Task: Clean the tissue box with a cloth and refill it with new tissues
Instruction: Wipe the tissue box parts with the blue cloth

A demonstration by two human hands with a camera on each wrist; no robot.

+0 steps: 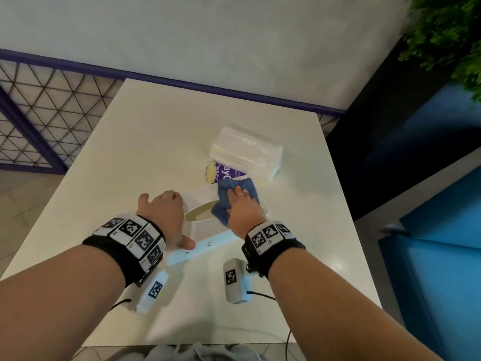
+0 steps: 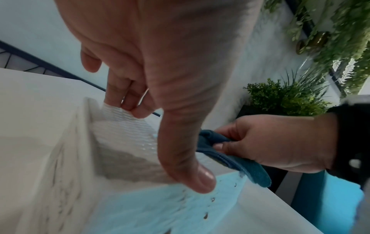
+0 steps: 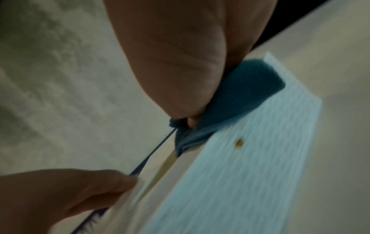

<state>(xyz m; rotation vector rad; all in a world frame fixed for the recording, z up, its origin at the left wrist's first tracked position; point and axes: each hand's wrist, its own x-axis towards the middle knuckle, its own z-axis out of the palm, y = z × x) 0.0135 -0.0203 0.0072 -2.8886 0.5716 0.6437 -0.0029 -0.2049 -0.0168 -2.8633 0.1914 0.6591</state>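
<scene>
A white ribbed tissue box (image 1: pixel 201 200) with an oval slot lies on the white table (image 1: pixel 130 152). My left hand (image 1: pixel 169 220) grips its left end, fingers over the far edge and thumb on the near side; the left wrist view shows the same hold on the box (image 2: pixel 124 142). My right hand (image 1: pixel 242 201) presses a blue cloth (image 1: pixel 225 187) onto the box's right half. In the left wrist view its thumb and fingers pinch the cloth (image 2: pixel 240 164). The right wrist view is blurred and shows the cloth (image 3: pixel 250 85) bunched on the box top (image 3: pixel 240 174).
A clear-wrapped pack of white tissues (image 1: pixel 247 149) lies just behind the box, partly over a purple printed card (image 1: pixel 229 173), with a small yellow object (image 1: pixel 210 173) beside it. A blue seat (image 1: pixel 442 230) stands right of the table. Green plants (image 1: pixel 447 29) hang at the upper right.
</scene>
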